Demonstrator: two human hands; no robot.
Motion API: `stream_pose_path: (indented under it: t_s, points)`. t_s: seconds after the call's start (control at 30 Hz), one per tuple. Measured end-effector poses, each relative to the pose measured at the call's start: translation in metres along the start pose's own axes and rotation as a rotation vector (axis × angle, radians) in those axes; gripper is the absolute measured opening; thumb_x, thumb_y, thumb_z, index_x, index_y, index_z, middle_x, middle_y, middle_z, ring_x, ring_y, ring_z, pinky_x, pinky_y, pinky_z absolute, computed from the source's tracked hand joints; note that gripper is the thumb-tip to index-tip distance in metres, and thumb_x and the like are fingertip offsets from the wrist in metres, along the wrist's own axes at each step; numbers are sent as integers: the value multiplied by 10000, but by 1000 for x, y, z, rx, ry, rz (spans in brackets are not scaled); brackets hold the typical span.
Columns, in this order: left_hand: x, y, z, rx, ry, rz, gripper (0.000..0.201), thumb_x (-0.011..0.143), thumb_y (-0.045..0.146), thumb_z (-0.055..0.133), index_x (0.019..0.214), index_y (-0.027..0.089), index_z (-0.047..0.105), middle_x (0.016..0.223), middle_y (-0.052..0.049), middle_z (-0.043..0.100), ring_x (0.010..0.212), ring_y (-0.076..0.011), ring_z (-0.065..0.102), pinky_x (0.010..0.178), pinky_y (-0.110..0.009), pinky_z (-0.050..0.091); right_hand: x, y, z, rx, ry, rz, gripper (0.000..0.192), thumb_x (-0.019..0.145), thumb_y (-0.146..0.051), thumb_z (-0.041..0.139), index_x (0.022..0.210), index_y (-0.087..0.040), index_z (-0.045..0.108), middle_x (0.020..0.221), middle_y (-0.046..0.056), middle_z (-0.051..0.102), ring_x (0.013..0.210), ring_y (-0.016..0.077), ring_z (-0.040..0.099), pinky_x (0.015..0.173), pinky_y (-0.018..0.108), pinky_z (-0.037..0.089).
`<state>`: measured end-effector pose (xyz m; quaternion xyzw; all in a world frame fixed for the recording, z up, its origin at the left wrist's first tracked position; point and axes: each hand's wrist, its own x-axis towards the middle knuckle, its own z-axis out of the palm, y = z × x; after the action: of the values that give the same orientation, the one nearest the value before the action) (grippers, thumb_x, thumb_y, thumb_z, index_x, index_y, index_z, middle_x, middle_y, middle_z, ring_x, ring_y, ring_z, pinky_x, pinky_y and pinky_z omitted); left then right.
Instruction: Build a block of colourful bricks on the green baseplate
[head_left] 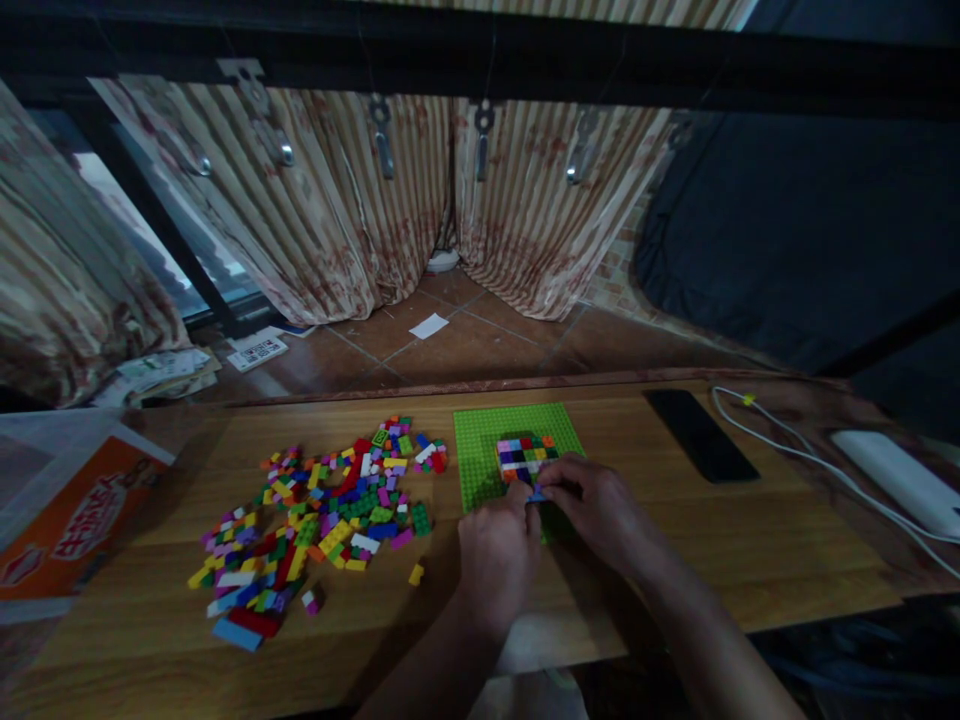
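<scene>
A green studded baseplate (480,440) lies on the wooden table in front of me. On it stands a small block of toy bricks (523,452) in mixed colours: pink, red, blue, white, orange and more. At the near side of this block, a blue brick (537,495) shows between my fingertips. My left hand (496,550) has its fingers closed at the brick's left end. From the right, my right hand (600,505) pinches the brick's other end between thumb and fingers. Both hands hide part of the baseplate and the lower bricks.
Loose bricks (330,520) in many colours are spread left of the baseplate. A black phone (701,433) lies on the right, beside a white cable (780,440) and a white power strip (896,480). An orange and white bag (82,510) is at the left edge.
</scene>
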<state>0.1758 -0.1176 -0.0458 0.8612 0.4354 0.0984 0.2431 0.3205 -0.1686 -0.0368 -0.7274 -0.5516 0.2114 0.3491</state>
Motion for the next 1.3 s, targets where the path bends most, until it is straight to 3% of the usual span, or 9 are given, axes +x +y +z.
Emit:
stream_pose_path:
  t_s: [0.3, 0.5, 0.67, 0.87, 1.1, 1.3]
  points:
    - [4, -4, 4, 81, 46, 91, 209, 938, 248, 460, 929, 241, 669, 791, -23, 734, 752, -192, 690, 616, -281, 393, 0, -2, 0, -16, 26, -39, 150, 854, -121, 553, 822, -214, 666, 861, 16, 670, 819, 165, 624, 769, 290, 454]
    - [6, -6, 0, 64, 18, 118, 204, 924, 236, 467, 914, 226, 670, 797, -29, 737, 743, -173, 682, 612, -262, 387, 0, -3, -1, -34, 23, -59, 162, 873, -115, 537, 842, -207, 667, 878, 26, 666, 822, 162, 620, 778, 297, 459]
    - [8, -10, -14, -173, -25, 96, 249, 929, 321, 462, 968, 238, 693, 736, -5, 721, 649, -145, 648, 591, -239, 394, -1, -5, -3, -38, 8, -80, 155, 896, -143, 530, 851, -205, 665, 874, 26, 660, 825, 160, 615, 780, 300, 464]
    - [14, -14, -24, -413, -33, 64, 304, 912, 282, 454, 1028, 213, 726, 752, -9, 724, 637, -131, 626, 649, -240, 439, -3, -5, -1, -25, 42, -99, 157, 905, -165, 530, 856, -213, 672, 888, 30, 662, 830, 164, 614, 793, 310, 474]
    - [13, -9, -21, -293, -27, 80, 302, 922, 298, 444, 879, 230, 735, 713, -7, 706, 644, -133, 627, 615, -237, 402, -5, -4, 1, 67, 60, -130, 171, 881, -144, 560, 830, -220, 704, 892, 23, 687, 841, 159, 638, 795, 292, 480]
    - [12, -7, -22, -205, -34, 61, 309, 934, 309, 435, 983, 239, 733, 784, -24, 742, 666, -147, 655, 631, -253, 419, -6, -7, -3, 95, 100, -53, 150, 869, -179, 571, 846, -213, 715, 910, 35, 706, 845, 164, 660, 803, 293, 490]
